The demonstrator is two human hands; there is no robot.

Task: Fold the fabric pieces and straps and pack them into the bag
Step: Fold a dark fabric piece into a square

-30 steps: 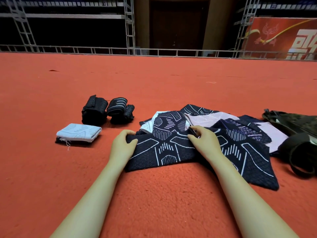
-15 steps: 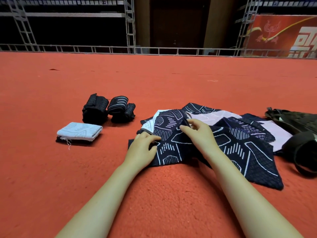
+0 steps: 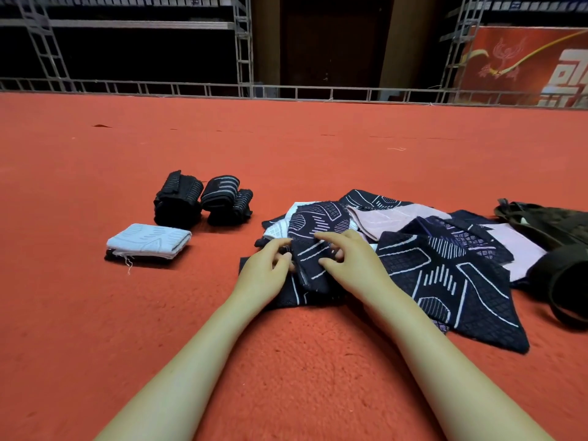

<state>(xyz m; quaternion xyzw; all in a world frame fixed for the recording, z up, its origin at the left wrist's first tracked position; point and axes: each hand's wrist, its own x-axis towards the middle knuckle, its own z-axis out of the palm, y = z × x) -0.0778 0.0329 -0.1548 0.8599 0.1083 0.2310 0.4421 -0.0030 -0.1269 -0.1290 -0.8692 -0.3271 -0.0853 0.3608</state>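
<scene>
Pile (image 3: 413,249): on the carpet (image 3: 286,154), centre-right.
Bag (image 3: 553,237): right of the pile, touching it.
Rolled straps (image 3: 203,202): left of the pile, behind the folded piece (image 3: 149,240).
Hands: on the pile's left end.

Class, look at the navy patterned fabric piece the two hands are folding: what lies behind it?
Behind the navy fabric piece lies a heap of fabric pieces, navy patterned and pale pink. How many are stacked beneath cannot be seen; they cover each other.
</scene>
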